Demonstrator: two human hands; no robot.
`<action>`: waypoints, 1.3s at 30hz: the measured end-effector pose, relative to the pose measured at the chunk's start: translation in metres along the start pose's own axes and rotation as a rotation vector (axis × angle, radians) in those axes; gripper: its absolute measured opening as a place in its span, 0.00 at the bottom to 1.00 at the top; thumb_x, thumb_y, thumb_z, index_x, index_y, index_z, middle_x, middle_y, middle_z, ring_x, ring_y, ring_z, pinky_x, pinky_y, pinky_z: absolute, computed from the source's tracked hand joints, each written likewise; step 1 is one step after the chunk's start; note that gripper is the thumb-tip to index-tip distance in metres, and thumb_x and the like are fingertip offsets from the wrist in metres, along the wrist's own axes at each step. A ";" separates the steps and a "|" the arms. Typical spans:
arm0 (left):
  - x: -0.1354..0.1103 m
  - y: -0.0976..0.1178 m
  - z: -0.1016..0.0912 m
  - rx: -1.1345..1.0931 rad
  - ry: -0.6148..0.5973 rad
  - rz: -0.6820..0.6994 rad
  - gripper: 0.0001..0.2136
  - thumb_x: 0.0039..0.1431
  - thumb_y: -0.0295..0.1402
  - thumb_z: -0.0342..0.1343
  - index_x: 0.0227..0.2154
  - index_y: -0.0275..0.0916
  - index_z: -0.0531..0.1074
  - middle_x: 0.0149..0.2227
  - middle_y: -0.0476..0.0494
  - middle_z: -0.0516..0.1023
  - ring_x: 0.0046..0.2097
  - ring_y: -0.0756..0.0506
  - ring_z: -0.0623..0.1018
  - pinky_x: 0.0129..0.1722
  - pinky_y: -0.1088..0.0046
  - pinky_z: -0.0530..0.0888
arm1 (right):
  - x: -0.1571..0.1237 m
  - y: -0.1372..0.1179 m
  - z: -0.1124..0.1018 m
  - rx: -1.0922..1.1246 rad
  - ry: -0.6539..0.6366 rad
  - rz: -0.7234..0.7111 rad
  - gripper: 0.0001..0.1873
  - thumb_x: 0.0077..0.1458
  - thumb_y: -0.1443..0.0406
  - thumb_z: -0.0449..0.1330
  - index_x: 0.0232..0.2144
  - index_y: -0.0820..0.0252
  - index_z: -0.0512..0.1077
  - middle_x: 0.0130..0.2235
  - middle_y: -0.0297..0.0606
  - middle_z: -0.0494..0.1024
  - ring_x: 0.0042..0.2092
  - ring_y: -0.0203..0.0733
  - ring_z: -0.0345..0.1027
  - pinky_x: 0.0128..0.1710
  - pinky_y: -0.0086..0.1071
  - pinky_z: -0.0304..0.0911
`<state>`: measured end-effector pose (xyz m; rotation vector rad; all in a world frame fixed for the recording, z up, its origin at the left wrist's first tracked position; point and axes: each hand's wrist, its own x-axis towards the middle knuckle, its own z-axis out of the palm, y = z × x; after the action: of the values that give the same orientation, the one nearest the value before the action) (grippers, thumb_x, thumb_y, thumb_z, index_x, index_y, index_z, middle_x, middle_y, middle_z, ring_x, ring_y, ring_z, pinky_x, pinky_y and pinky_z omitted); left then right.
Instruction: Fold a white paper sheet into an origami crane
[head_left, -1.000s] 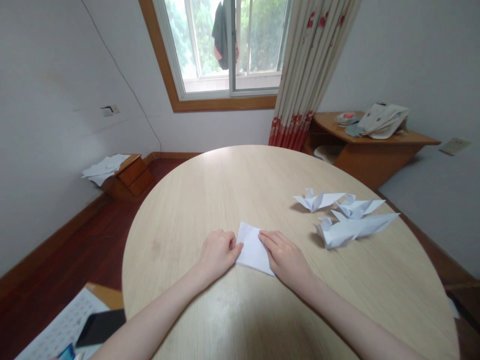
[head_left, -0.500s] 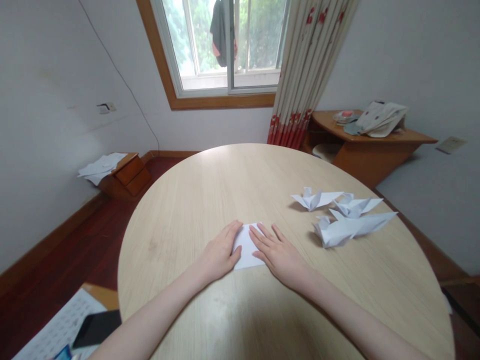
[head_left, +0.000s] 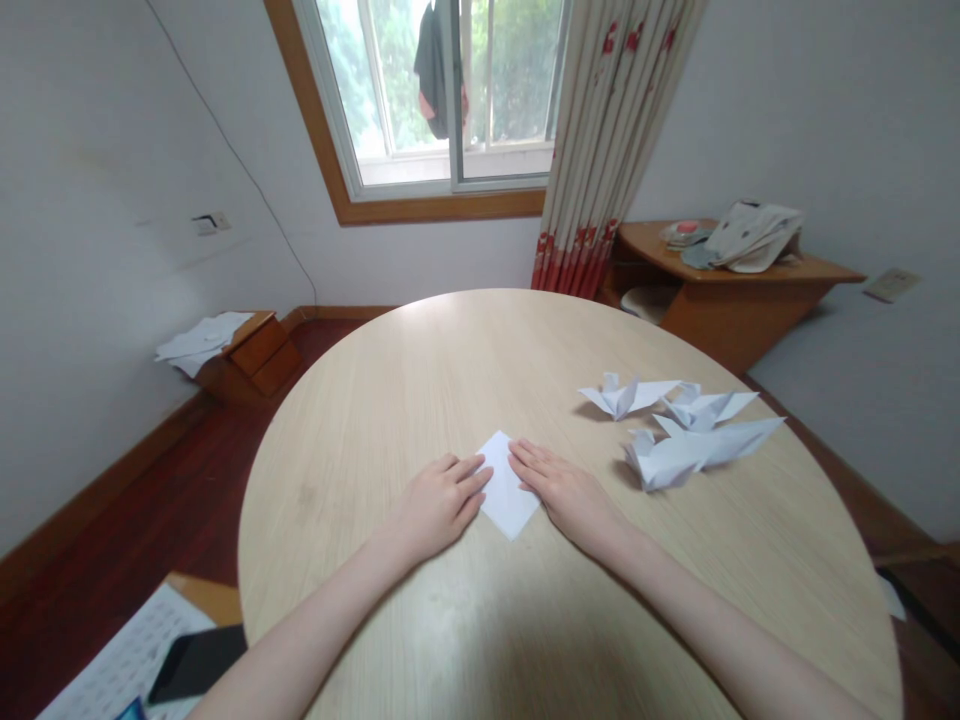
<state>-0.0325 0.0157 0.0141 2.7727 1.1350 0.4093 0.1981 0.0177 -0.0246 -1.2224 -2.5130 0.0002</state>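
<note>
A folded white paper lies like a diamond on the round light-wood table. My left hand rests flat on its left edge with the fingers stretched out. My right hand lies flat on its right edge, fingers extended and touching the sheet. Both hands press the paper down; neither grips it.
Three folded white paper birds sit on the table to the right. A wooden corner desk with a bag stands at the back right. A small wooden cabinet stands by the left wall. A dark phone lies on printed sheets at the lower left.
The paper has turned from a slanted rectangle into a diamond pointing away from me. My left hand went from a loose fist to flat fingers, and both hands shifted along the paper's edges.
</note>
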 end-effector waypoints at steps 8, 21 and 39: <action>0.000 -0.002 0.004 -0.096 -0.102 0.031 0.26 0.62 0.45 0.52 0.57 0.32 0.63 0.62 0.32 0.62 0.64 0.39 0.61 0.60 0.60 0.64 | -0.002 -0.004 -0.009 0.255 -0.128 0.064 0.28 0.60 0.75 0.45 0.61 0.60 0.59 0.64 0.44 0.59 0.64 0.42 0.51 0.63 0.46 0.52; -0.003 -0.006 0.008 -0.051 0.038 0.112 0.23 0.64 0.48 0.46 0.49 0.34 0.72 0.51 0.35 0.76 0.51 0.41 0.77 0.49 0.64 0.76 | 0.003 -0.020 -0.045 0.327 -0.364 0.118 0.55 0.35 0.47 0.71 0.61 0.66 0.59 0.64 0.53 0.53 0.65 0.54 0.48 0.65 0.45 0.46; -0.004 0.001 0.004 -0.083 0.067 0.156 0.14 0.59 0.28 0.47 0.46 0.36 0.72 0.44 0.39 0.80 0.44 0.42 0.79 0.43 0.65 0.76 | -0.004 -0.018 -0.040 0.376 -0.150 0.057 0.30 0.51 0.77 0.48 0.55 0.58 0.69 0.55 0.39 0.72 0.57 0.43 0.66 0.57 0.41 0.62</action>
<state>-0.0334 0.0116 0.0101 2.8032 0.8955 0.5567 0.1989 -0.0031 0.0143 -1.1690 -2.4483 0.5711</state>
